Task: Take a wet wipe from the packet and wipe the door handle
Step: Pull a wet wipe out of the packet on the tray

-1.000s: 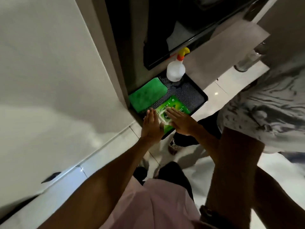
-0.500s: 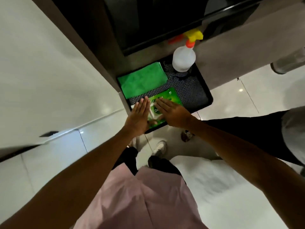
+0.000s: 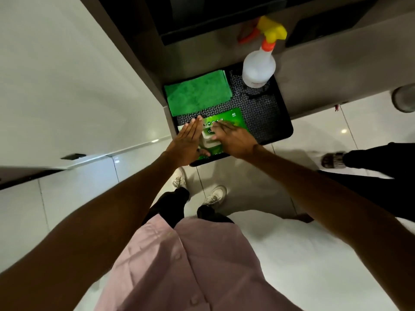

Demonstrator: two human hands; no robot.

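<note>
A green wet wipe packet (image 3: 231, 118) with a white lid (image 3: 208, 140) lies on the near part of a black tray (image 3: 276, 124). My left hand (image 3: 187, 142) rests edge-on against the packet's left side, fingers straight and thumb lying on the packet. My right hand (image 3: 233, 138) lies flat over the packet with its fingertips at the white lid. No wipe is seen in either hand. The door handle cannot be made out.
On the tray there is also a folded green cloth (image 3: 198, 95) at the back left and a spray bottle (image 3: 258, 68) with a yellow trigger at the back right. Another person's leg and sandal (image 3: 332, 159) stand on the white floor at right. A white wall (image 3: 67, 75) is at left.
Both hands have stayed on the packet, with my right fingers shifting slightly on the lid. The view has tilted down and the other person now shows only at the right edge.
</note>
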